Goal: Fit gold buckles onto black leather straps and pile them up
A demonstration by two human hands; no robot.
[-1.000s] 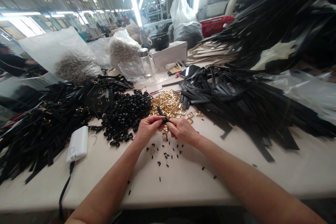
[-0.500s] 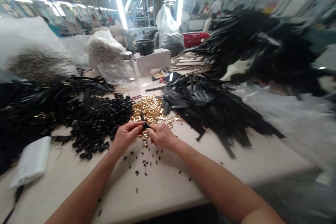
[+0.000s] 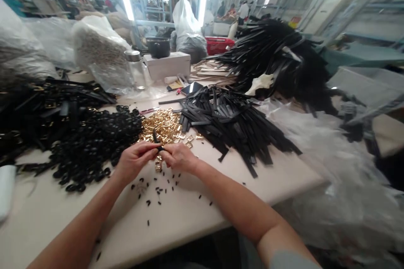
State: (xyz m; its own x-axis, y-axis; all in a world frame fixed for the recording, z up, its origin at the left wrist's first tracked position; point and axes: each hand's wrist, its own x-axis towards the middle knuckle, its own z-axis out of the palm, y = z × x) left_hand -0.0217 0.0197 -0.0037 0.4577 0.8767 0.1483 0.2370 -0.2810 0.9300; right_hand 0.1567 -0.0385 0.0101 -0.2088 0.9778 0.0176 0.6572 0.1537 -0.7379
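Observation:
My left hand [image 3: 134,160] and my right hand [image 3: 178,157] meet over the white table [image 3: 195,214], both pinched on one short black strap [image 3: 155,138] whose end sticks up between them. A gold buckle [image 3: 157,166] hangs just below my fingers. Right behind my hands lies a heap of gold buckles [image 3: 162,123]. A pile of black rings [image 3: 94,143] sits to the left of it, and a stack of black straps [image 3: 233,124] to the right. Small black bits [image 3: 158,187] are scattered on the table under my hands.
More black straps [image 3: 38,109] are heaped at the far left and a big black pile [image 3: 277,56] at the back right. Clear bags [image 3: 101,56], a jar [image 3: 136,69], a white box [image 3: 167,65] and a phone [image 3: 191,88] stand behind. Crumpled plastic [image 3: 331,164] lies past the table's right edge. People work far off.
My view has swung to the right, so everything slid left in the picture. My hands kept the same pinch on the black strap.

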